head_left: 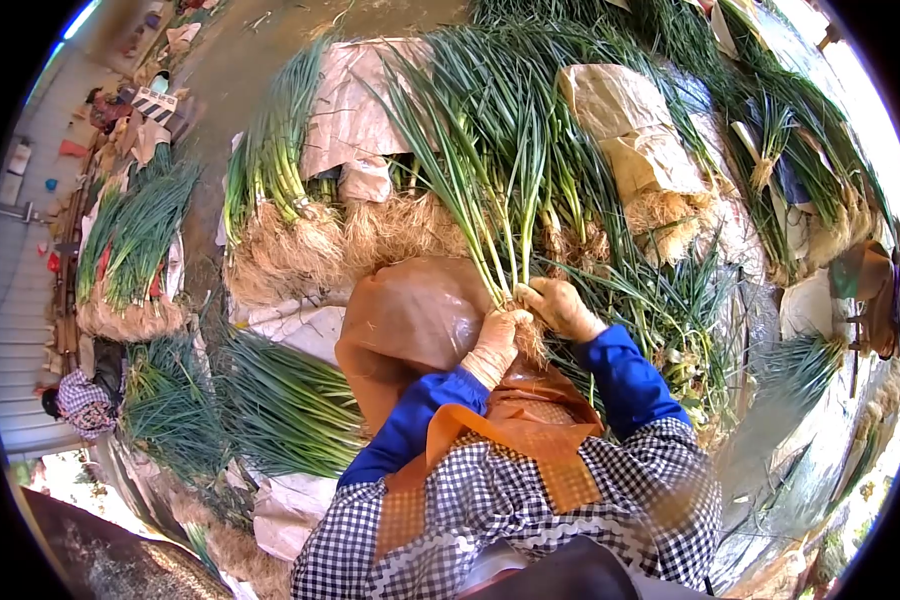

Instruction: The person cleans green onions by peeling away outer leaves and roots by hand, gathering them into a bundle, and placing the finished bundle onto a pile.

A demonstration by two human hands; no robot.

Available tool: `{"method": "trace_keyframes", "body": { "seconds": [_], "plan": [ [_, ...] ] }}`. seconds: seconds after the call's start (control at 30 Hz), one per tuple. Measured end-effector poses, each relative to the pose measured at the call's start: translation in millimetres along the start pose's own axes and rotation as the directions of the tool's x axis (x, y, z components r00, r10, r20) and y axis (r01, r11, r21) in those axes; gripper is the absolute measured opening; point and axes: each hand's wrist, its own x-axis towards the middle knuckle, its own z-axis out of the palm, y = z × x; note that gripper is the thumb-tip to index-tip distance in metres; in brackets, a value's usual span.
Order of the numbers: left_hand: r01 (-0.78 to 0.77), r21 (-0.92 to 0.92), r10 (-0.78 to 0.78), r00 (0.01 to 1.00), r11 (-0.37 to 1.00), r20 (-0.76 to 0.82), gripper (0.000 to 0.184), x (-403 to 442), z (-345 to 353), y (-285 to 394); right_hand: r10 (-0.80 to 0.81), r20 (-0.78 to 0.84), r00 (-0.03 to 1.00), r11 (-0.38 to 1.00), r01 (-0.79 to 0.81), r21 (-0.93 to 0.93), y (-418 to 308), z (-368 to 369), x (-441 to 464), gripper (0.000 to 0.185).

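Note:
Upright in front of my lap stands a small bunch of green onions (507, 225), its leaves fanning away from me and its stringy roots hanging at the near end. My left hand (497, 345) is closed around the lower stalks, just above the roots. Against the same base, my right hand (562, 308) pinches with bent fingers; the exact contact of its fingertips is partly hidden. Both hands look covered by pale gloves. Beneath them lies a brown plastic apron (410, 310) over my knees.
Ahead lies a row of green onions with tan roots (290, 250), partly covered by brown paper (360, 110). More green onions (290, 405) lie at my left, with loose leafy stalks (660, 320) at my right. Other people (88, 400) sit along the left side.

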Motion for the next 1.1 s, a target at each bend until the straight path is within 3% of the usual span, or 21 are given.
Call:
{"method": "trace_keyframes", "body": {
  "seconds": [0.03, 0.07, 0.13, 0.17, 0.23, 0.27, 0.3, 0.37, 0.4, 0.47, 0.53, 0.57, 0.6, 0.7, 0.73, 0.8, 0.87, 0.93, 1.0, 1.07, 1.1],
  "plan": [
    [-0.025, -0.025, 0.023, 0.998, 0.999, -0.051, 0.021, 5, -3, -4, 0.1, 0.098, 0.99, 0.994, -0.104, 0.032, -5, -3, -9, 0.024],
    [-0.046, -0.048, 0.042, 0.994, 0.998, -0.1, 0.022, 12, -8, -9, 0.377, 0.28, 0.883, 0.87, -0.441, 0.219, -24, -27, -12, 0.022],
    [0.075, -0.138, -0.088, 0.992, 0.988, -0.094, 0.023, 11, 0, 2, 0.15, 0.206, 0.967, 0.964, -0.19, 0.186, -19, -42, -48, 0.022],
    [0.122, -0.264, -0.136, 0.99, 0.957, -0.035, 0.022, 12, -3, 4, 0.302, 0.215, 0.929, 0.773, -0.371, 0.514, 12, -33, -82, 0.025],
    [0.144, -0.364, -0.14, 0.989, 0.92, 0.037, 0.021, 16, -6, 4, 0.436, 0.264, 0.86, 0.449, -0.463, 0.764, 42, -30, -101, 0.029],
    [0.147, -0.298, -0.16, 0.987, 0.943, -0.02, 0.02, 5, 9, 13, 0.534, 0.379, 0.756, 0.733, -0.637, 0.237, 50, -49, -86, 0.031],
    [0.161, -0.274, -0.166, 0.986, 0.948, 0.004, 0.023, 5, 9, 15, 0.671, 0.386, 0.633, 0.741, -0.55, -0.385, 58, -64, -68, 0.038],
    [0.19, -0.21, -0.19, 0.982, 0.959, 0.021, 0.023, 1, 7, 14, 0.477, -0.008, 0.879, 0.857, -0.463, 0.225, 53, -43, -24, 0.041],
    [0.203, -0.158, -0.202, 0.979, 0.966, 0.025, 0.019, 0, 8, 16, 0.6, 0.096, 0.795, 0.469, -0.446, 0.763, 42, -24, 2, 0.042],
    [0.19, -0.142, -0.197, 0.98, 0.972, -0.036, 0.014, -1, 13, 12, 0.71, 0.124, 0.693, 0.391, -0.535, 0.749, 62, 22, 52, 0.047],
    [0.093, 0.014, -0.092, 0.994, 0.996, -0.055, 0.005, 7, 3, -1, 0.43, -0.432, 0.793, 0.902, -0.389, 0.186, 109, 90, 65, 0.044],
    [0.065, 0.046, -0.06, 0.993, 0.997, -0.103, 0.005, 7, 3, -2, 0.723, 0.059, 0.689, 0.609, -0.675, 0.417, 54, 17, 75, 0.058],
    [0.043, 0.077, -0.032, 0.989, 0.996, -0.146, 0.005, 7, 4, -3, 0.675, -0.157, 0.721, 0.713, -0.583, 0.389, 68, 40, 66, 0.049],
    [-0.021, 0.029, 0.026, 0.981, 0.999, -0.192, 0.011, 5, 17, 2, 0.78, -0.162, 0.604, 0.419, -0.312, 0.853, 58, 22, 52, 0.025],
    [0.006, -0.015, -0.009, 0.98, 1.0, -0.199, 0.011, -4, 31, 11, 0.829, -0.016, 0.559, 0.228, -0.312, 0.922, 47, 2, 39, 0.027],
    [0.084, -0.013, -0.085, 0.985, 0.996, -0.149, 0.01, 9, 14, 4, 0.807, -0.058, 0.587, 0.219, -0.206, 0.954, 31, -27, 7, 0.034],
    [-0.024, -0.08, 0.017, 0.996, 0.996, -0.093, 0.01, 4, 18, 7, 0.915, -0.163, 0.369, 0.244, -0.183, 0.952, 24, -52, -27, 0.032],
    [0.129, -0.093, -0.129, 0.992, 0.987, 0.016, 0.01, 13, 5, 1, 0.922, -0.187, 0.34, 0.277, -0.237, 0.931, 43, -64, -70, 0.033],
    [0.09, 0.023, -0.092, 0.988, 0.996, 0.127, 0.015, 11, 13, -4, 0.908, -0.208, 0.363, 0.304, -0.23, 0.924, 31, -73, -71, 0.033],
    [0.371, -0.035, -0.363, 0.921, 0.928, 0.141, 0.023, -3, 28, 3, 0.916, -0.13, 0.38, 0.21, -0.177, 0.961, 9, -69, -45, 0.032],
    [0.312, 0.045, -0.315, 0.944, 0.949, 0.1, 0.025, -1, 22, -11, 0.902, -0.121, 0.414, 0.212, -0.18, 0.961, -1, -59, -33, 0.033]
  ]
}}
